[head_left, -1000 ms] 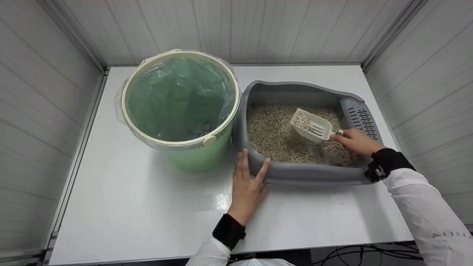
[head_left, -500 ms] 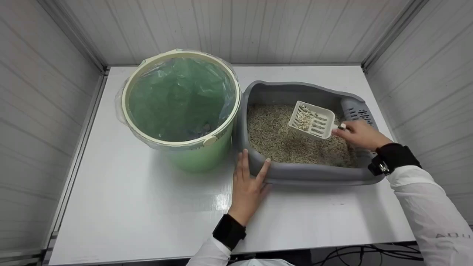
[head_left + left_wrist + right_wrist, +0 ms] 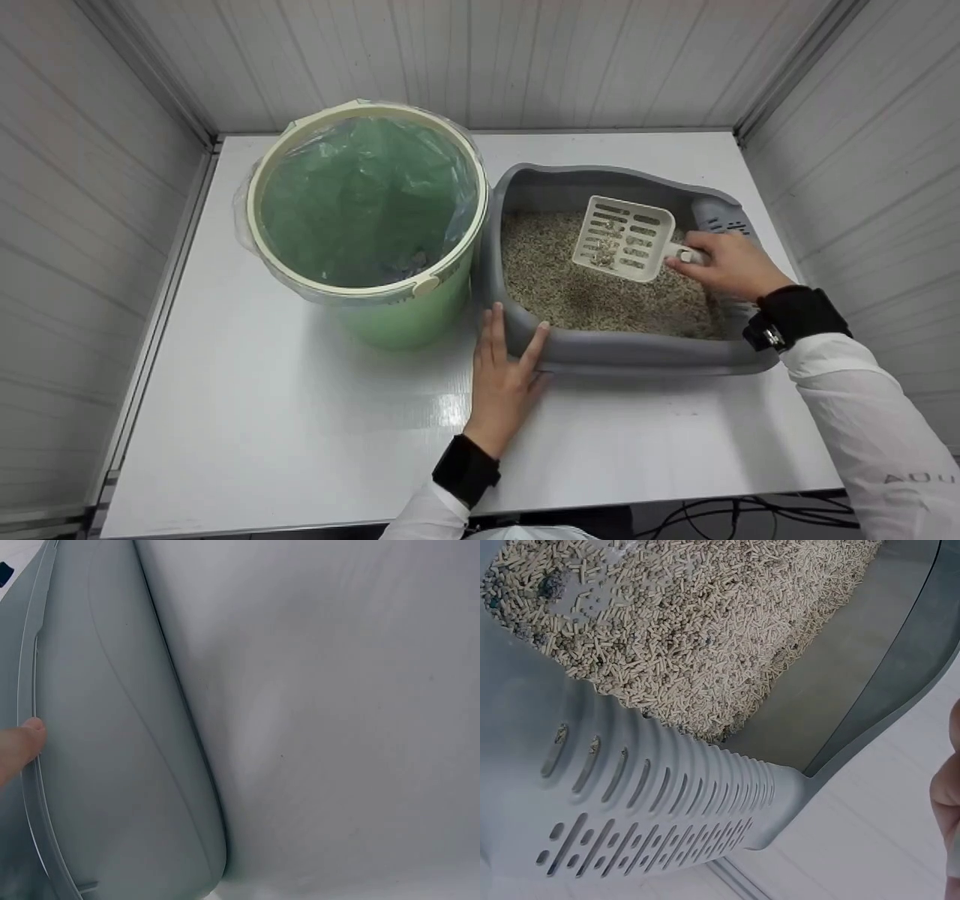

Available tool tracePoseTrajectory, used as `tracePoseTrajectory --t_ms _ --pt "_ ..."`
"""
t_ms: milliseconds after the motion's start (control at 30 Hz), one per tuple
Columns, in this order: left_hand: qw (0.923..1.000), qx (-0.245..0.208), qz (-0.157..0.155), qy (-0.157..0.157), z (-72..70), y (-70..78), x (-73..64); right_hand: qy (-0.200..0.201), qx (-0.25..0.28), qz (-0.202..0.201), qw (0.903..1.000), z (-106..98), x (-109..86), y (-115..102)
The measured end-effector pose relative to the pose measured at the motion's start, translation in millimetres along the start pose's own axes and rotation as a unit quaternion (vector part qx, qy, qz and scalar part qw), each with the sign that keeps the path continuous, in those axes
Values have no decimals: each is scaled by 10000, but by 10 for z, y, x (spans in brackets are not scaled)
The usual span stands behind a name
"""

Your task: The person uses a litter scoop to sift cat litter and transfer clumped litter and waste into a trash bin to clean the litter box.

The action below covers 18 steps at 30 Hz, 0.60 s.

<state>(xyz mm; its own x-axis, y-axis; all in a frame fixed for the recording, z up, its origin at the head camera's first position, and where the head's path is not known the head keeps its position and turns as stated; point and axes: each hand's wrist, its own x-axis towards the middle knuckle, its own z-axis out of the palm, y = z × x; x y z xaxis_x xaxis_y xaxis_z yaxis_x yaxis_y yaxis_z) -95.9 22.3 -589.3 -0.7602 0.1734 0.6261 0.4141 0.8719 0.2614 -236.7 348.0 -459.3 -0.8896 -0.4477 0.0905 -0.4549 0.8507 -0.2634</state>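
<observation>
In the head view my right hand (image 3: 731, 262) grips the handle of a cream slotted litter scoop (image 3: 628, 234). The scoop hangs above the grey litter box (image 3: 637, 352), with some pellets on its slots. Tan pellet litter (image 3: 547, 270) covers the floor of the box. My left hand (image 3: 501, 386) rests with extended fingers on the box's near left corner; one fingertip (image 3: 31, 733) lies over the rim in the left wrist view. Only part of the right hand's fingers (image 3: 946, 780) shows at the right wrist view's edge, where the scoop itself is mostly hidden.
Left of the box stands a green bucket (image 3: 409, 326) with a cream rim, lined with a clear bag (image 3: 360, 187) and some dark waste at its bottom. The box's perforated step (image 3: 660, 802) is at its right end. Panel walls surround the white table (image 3: 247, 420).
My right hand has raised and levelled the scoop, moving it slightly back and left. Fewer pellets lie on it, and more slots show. The left hand stays in place.
</observation>
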Motion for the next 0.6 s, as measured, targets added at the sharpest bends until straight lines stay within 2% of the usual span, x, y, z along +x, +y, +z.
tracePoseTrajectory --t_ms 167,333,467,600 --pt "10000 -87 -3 38 2 -3 0 -1 -93 -130 9999 -2 22 0" --pt "10000 -69 -4 37 -3 1 3 -406 -72 127 9991 -37 57 -25" --pt "10000 -15 -19 -37 -12 9 -6 -935 326 378 9944 -85 96 -62" --pt "10000 34 -23 -72 -15 12 -9 -1303 867 346 9871 -134 142 -95"
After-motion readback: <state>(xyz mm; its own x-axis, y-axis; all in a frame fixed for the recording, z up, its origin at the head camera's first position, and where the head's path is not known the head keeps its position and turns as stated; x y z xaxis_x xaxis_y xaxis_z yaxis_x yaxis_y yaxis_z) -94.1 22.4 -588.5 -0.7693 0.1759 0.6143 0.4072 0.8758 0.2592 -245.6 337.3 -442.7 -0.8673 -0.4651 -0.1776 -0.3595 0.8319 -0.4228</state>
